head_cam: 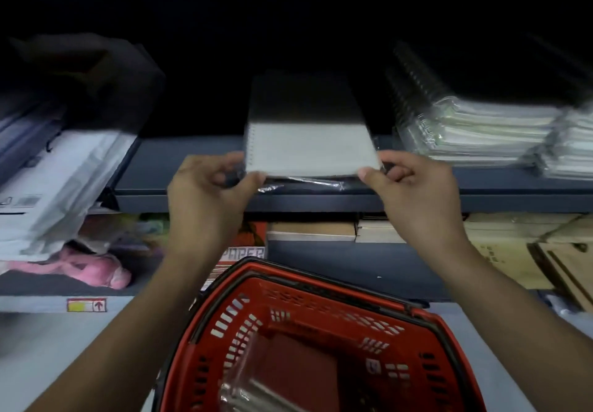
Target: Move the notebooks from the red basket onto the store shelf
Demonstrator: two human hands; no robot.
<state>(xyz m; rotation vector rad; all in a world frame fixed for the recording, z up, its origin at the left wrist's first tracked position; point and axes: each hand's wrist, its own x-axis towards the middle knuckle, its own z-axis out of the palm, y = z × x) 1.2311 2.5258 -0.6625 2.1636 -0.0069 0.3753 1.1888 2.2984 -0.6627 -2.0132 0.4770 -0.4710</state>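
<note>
A grey spiral notebook [308, 142] wrapped in clear plastic lies on the dark blue store shelf [179, 167], its far half in shadow. My left hand [208, 196] grips its near left corner and my right hand [417, 193] grips its near right corner. Below my arms stands the red basket [321, 309]. Inside it lies another plastic-wrapped notebook [282, 376] with a dark reddish cover.
Stacks of wrapped spiral notebooks [481, 129] fill the shelf to the right. White plastic-wrapped packs [64, 171] lean at the left. The lower shelf holds books [321, 232], brown boxes [529, 251] and a pink item [96, 270]. A price label [86, 305] marks the lower shelf's edge.
</note>
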